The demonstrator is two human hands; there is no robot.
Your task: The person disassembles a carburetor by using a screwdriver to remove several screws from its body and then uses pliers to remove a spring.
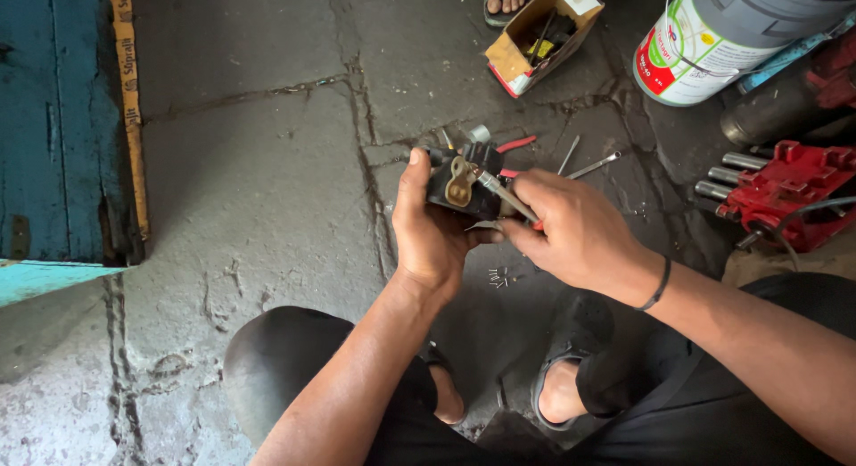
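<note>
My left hand [430,230] grips a dark metal carburetor body [465,182] with a brass-coloured float piece on its face, held above the cracked concrete floor. My right hand [571,230] is closed around a thin metal tool [501,192], a screwdriver-like shaft whose tip touches the carburetor near the brass part. A black band sits on my right wrist. Both hands meet in the middle of the view, over my knees and sandalled feet.
Red-handled pliers [515,145] and loose metal rods [592,165] lie on the floor behind the hands, small screws [499,276] below them. An open cardboard box [540,33], a white bucket [704,47], red machine parts [785,194] and a blue wooden board [62,118] surround the spot. Another person's toes [506,0] show at top.
</note>
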